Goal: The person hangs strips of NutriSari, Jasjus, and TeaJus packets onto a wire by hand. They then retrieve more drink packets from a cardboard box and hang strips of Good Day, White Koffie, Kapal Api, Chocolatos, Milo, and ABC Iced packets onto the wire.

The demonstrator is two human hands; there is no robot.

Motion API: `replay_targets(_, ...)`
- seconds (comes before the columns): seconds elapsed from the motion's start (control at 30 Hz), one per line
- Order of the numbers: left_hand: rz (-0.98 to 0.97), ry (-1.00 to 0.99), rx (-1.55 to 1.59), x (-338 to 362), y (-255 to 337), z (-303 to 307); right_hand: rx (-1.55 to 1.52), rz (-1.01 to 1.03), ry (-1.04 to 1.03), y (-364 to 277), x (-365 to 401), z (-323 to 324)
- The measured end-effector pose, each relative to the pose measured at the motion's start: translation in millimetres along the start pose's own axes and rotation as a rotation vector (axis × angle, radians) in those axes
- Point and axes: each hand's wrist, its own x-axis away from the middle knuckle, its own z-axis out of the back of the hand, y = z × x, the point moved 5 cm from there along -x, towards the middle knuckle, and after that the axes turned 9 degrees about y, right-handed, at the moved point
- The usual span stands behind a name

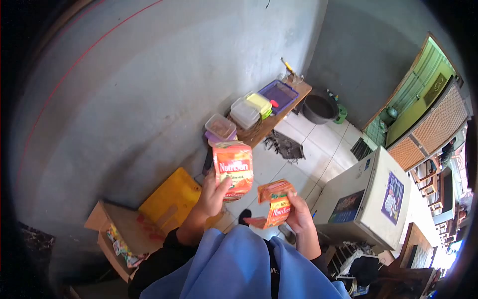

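Note:
My left hand [213,195] is closed round a thick bundle of orange NutriSari drink sachets [238,167], with the thumb pressed on the front. The bundle is held upright in front of me, its printed side facing me. In my right hand [300,215] is a smaller folded strip of orange NutriSari sachets [280,207], gripped between thumb and fingers. One end of that strip hangs down to the left. The two lots of sachets are apart. The fingers behind each lot are mostly hidden.
A wooden bench [298,92] along the wall bears plastic containers [245,112] and a purple basket [279,95]. A dark tub [319,108] stands on the tiled floor. The fridge [356,192] is to the right. At lower left is an open cardboard box [127,229] with colourful packets.

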Motion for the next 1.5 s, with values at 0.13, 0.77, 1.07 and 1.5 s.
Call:
replay_targets(0.13,-0.182,-0.256,-0.289,-60,-1,-26,-0.064,0.05,-0.092,-50,-39,-23)
replay_targets(0.77,0.263,-0.114,0.605,-274,-77,-226,-0.133,0.405,-0.019,-253,-174,111)
replay_targets(1.07,0.081,-0.029,0.393,-383,-93,-285,-0.044,0.525,-0.127,-367,-251,129)
replay_targets(1.5,-0.185,-0.203,-0.422,-569,-101,-297,0.433,0.823,-0.262,-537,-439,56)
